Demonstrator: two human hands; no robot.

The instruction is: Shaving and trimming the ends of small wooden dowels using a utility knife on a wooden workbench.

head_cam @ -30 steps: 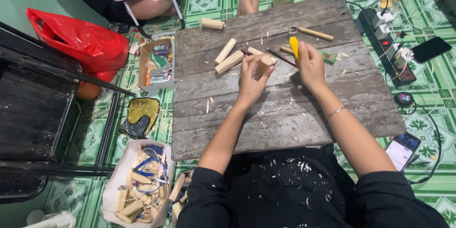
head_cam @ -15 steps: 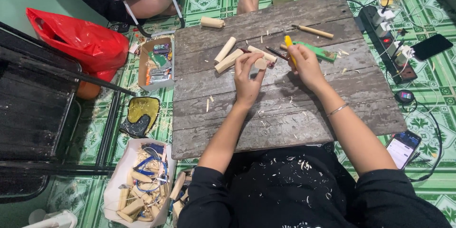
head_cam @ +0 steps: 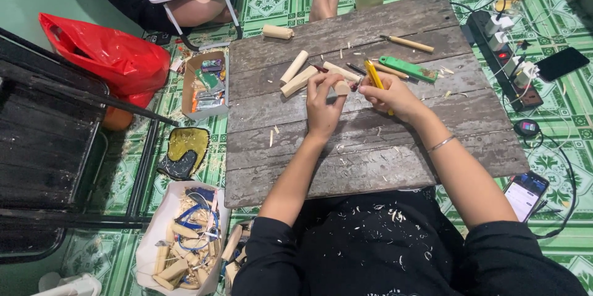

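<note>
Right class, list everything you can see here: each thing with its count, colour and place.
board: one, grey wood, centre, on the floor
wood dowels: about four loose, pale, upper board
green tool: one, upper right of board
pencil-like stick: one, tan, top of board
shavings: many, pale, on board and lap
red bag: one, left of board
small box: one, cardboard, left of board
white bag: one, full of wood offcuts, lower left
power strip: one, black, right
phones: two, right floor
left hand: holds a wood piece
right hand: holds a yellow knife
</note>
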